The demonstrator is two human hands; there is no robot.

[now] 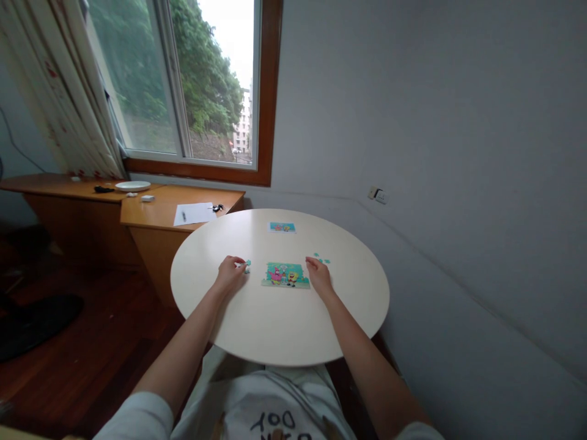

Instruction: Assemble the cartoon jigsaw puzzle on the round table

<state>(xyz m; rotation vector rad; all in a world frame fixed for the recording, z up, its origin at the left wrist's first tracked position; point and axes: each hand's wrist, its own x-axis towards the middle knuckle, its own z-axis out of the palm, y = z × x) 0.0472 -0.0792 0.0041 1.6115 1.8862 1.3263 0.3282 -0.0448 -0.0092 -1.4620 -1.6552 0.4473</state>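
Observation:
A partly assembled jigsaw puzzle (285,275) with cartoon figures lies flat on the round white table (275,330). Left of it, my left hand (230,272) pinches a small teal puzzle piece (248,263), and another teal piece lies beside the fingertips. My right hand (320,274) is by the puzzle's right edge, thumb and fingers drawn together; whatever is between them, if anything, is too small to make out. Several loose teal puzzle pieces (321,261) are just beyond that hand. Farther back lies a small reference picture (282,227) with similar cartoon figures.
A wooden desk (142,214) adjoins the table at the left, bearing a white plate (132,186), a sheet of paper (194,214) and keys (217,208). A wall with a socket (380,196) runs along the right. The window (197,85) is behind the desk.

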